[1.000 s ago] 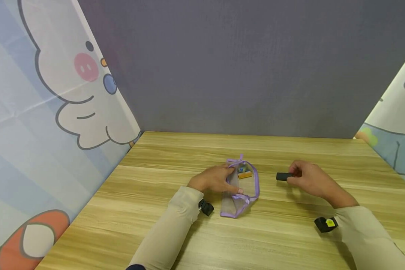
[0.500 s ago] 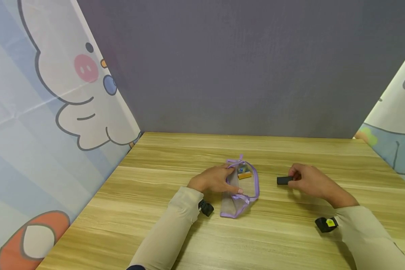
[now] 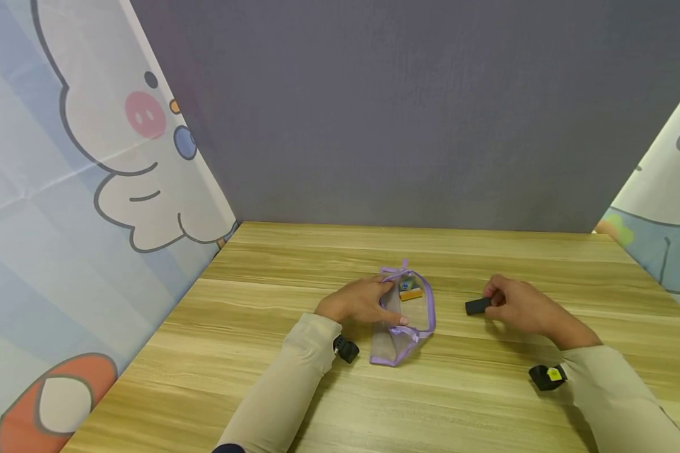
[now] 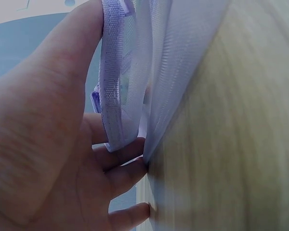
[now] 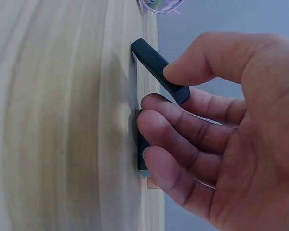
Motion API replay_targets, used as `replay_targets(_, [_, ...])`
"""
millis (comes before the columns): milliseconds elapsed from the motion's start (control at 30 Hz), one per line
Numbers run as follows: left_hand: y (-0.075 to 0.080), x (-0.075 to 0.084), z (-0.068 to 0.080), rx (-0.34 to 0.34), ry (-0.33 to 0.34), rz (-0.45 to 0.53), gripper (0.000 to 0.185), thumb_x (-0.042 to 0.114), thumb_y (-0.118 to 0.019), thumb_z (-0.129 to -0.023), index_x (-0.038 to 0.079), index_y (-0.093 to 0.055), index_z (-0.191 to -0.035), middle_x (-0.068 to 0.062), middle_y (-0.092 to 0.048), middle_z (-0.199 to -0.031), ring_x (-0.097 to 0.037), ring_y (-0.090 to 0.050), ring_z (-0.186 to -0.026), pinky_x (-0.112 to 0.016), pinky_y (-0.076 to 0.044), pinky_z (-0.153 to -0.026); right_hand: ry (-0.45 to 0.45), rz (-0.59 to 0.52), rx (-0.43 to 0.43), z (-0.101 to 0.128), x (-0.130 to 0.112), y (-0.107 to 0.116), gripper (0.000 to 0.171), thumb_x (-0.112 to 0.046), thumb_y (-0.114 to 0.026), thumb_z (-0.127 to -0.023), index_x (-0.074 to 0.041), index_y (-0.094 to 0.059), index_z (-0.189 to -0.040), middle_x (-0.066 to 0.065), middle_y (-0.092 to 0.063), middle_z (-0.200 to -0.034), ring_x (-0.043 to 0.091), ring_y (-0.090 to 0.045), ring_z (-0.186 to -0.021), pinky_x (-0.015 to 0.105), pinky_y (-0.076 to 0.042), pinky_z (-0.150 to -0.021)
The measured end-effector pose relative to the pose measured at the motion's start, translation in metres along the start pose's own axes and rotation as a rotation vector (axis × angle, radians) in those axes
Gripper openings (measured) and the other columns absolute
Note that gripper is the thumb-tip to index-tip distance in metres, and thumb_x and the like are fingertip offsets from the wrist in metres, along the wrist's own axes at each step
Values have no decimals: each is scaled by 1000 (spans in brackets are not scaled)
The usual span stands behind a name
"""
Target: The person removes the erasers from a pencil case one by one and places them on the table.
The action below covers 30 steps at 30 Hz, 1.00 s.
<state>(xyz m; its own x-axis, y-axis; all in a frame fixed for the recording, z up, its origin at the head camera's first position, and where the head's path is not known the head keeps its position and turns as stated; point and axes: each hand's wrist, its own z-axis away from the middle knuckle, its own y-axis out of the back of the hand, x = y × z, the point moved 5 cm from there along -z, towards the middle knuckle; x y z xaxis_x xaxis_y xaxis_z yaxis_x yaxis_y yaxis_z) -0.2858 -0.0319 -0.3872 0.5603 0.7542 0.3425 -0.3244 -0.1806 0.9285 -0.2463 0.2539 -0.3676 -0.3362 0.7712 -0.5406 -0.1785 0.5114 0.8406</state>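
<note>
My left hand (image 3: 362,299) grips the near-left side of a small mesh drawstring bag (image 3: 430,308) with purple trim, its mouth held apart. In the left wrist view the thumb and fingers lie along the purple band (image 4: 111,72). An orange-yellow bar (image 3: 411,294) and a small bluish item (image 3: 406,284) show at the bag's mouth. To the right, my right hand (image 3: 518,306) pinches a small black rectangular block (image 3: 475,306) between thumb and forefinger, its free end tilted toward the table. Partly hidden behind the other fingers is a second dark block (image 5: 143,161) on the tabletop.
A wood-grain table (image 3: 419,402) lies under both hands. Beyond its far edge rises a grey panel (image 3: 402,126). Cartoon-print cloth (image 3: 45,251) hangs along the left side, with more on the right. A bit of orange (image 5: 152,183) shows below the second dark block.
The black block in my right hand has come down a little toward me, and its left end has tipped lower. My left hand and the mesh bag have stayed in place.
</note>
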Motion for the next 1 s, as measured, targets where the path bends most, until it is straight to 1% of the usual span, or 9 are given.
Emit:
replay_targets(333, [1,1,0,-4,0,5,106,76,-62,-82,12,-29,-159,-11,-24,-164,-26,-29,-147,-39,-29,-117,35,14,-7,1,2,1,21,-6,-70,-87,-1,-60,-105,0,-64,-86,13,-57,-75,28,-44,-60])
replay_targets(700, [1,1,1,-2,-4,1,105,76,-62,-82,11,-30,-159,-11,-26,-163,-26,-29,-147,-39,-30,-117,22,16,-33,3,5,2,23,-7,-67,-89,3,-62,-109,-1,-65,-85,13,-54,-71,27,-42,-58])
replay_targets(1000, [0,0,0,-3,-4,4,105,76,-62,-82,12,-29,-159,-11,-24,-164,-25,-29,-147,-38,-29,-117,9,22,-32,3,4,3,25,-7,-67,-89,4,-62,-111,-1,-64,-84,13,-52,-68,27,-40,-57])
